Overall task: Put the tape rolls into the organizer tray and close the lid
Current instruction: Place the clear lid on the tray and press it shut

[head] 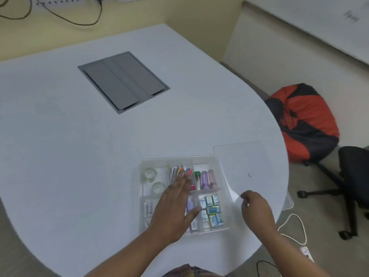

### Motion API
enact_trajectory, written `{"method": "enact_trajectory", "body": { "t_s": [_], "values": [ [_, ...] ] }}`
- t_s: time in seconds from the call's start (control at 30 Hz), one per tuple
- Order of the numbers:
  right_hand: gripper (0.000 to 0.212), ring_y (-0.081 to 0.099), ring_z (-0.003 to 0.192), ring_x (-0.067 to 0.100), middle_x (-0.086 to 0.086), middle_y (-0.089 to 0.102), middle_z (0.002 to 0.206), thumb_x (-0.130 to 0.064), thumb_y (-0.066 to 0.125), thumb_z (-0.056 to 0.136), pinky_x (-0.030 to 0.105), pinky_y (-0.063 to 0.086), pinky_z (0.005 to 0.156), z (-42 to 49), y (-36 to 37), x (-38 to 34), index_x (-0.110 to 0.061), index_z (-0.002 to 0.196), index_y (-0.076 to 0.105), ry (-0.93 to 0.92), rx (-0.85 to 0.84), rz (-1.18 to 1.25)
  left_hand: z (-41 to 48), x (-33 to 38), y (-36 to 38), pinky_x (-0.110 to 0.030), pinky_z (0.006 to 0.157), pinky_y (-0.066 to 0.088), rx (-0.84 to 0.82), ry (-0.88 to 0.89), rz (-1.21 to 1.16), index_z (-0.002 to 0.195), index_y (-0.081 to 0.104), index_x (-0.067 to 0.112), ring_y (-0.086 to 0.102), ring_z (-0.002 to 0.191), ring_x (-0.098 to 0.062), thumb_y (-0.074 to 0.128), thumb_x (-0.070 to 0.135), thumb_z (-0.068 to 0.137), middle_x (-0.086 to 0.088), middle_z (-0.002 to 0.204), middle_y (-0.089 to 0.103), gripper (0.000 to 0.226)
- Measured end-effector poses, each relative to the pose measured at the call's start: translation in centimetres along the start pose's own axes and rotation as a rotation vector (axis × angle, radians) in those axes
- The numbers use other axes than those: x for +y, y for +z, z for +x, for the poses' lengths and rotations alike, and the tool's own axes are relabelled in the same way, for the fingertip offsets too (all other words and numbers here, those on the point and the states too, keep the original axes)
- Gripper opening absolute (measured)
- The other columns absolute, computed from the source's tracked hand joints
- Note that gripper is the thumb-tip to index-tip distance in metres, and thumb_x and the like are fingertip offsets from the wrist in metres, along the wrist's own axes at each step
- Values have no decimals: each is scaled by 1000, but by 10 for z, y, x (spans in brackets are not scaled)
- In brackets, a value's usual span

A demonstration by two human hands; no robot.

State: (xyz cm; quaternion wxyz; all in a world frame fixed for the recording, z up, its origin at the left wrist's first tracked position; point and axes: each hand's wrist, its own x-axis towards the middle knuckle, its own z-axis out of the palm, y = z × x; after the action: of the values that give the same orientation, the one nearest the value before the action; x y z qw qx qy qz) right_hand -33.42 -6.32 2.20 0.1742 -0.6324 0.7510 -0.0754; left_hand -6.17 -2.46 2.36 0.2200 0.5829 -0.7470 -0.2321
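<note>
A clear plastic organizer tray (217, 162) sits near the table's front right edge. Two clear tape rolls (148, 174) (157, 186) lie in its far left compartment. My left hand (175, 206) is flat and open over the tray's middle, fingers spread, holding nothing. The clear lid (245, 166) lies flat just right of the tray, reaching the table edge. At the lid's near corner my right hand (255, 208) has curled fingers; whether they pinch the lid I cannot tell.
Other tray compartments hold coloured pens (177, 169), small bottles (204, 178) and little blue boxes (212, 208). A grey cable hatch (123, 81) is set into the white table (79, 156). A red-black bag (303, 120) and an office chair (351, 176) stand at right.
</note>
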Motion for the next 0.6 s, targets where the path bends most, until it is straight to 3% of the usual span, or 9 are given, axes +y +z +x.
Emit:
{"method": "enact_trajectory", "body": {
  "t_s": [0.1,0.17,0.4,0.5,0.6],
  "values": [
    [30,60,103,19,3,62,114,-19,64,89,27,47,85,2,7,34,-16,118,61,8,-238,-105,10,23,17,-31,120,2,-65,24,56,151,-3,31,-16,143,1,23,68,92,13,158,-9,75],
    [32,59,99,14,-2,62,111,-27,65,87,23,46,81,2,12,48,-20,118,60,-3,-302,-103,18,38,27,-34,120,2,-98,9,69,151,-1,29,-15,144,-3,24,68,92,11,160,-5,75],
    [17,57,86,13,-8,65,95,-36,61,86,26,44,73,12,20,67,-28,100,65,-312,-289,-240,36,77,53,-26,116,-3,-116,-58,40,151,3,33,-14,142,3,33,64,92,19,156,-8,73],
    [15,56,80,17,-4,65,88,-24,53,89,31,38,67,15,20,67,-24,91,68,-439,-298,-362,41,86,58,-25,116,2,-98,-86,29,151,7,32,-9,142,3,36,64,91,20,155,-5,74],
    [9,53,67,18,-3,60,71,-12,65,78,31,35,59,22,14,69,-19,73,64,-490,-150,-319,48,91,58,-23,115,4,-59,-105,8,151,11,29,-3,144,1,40,62,91,18,156,0,75]
  ]
}}
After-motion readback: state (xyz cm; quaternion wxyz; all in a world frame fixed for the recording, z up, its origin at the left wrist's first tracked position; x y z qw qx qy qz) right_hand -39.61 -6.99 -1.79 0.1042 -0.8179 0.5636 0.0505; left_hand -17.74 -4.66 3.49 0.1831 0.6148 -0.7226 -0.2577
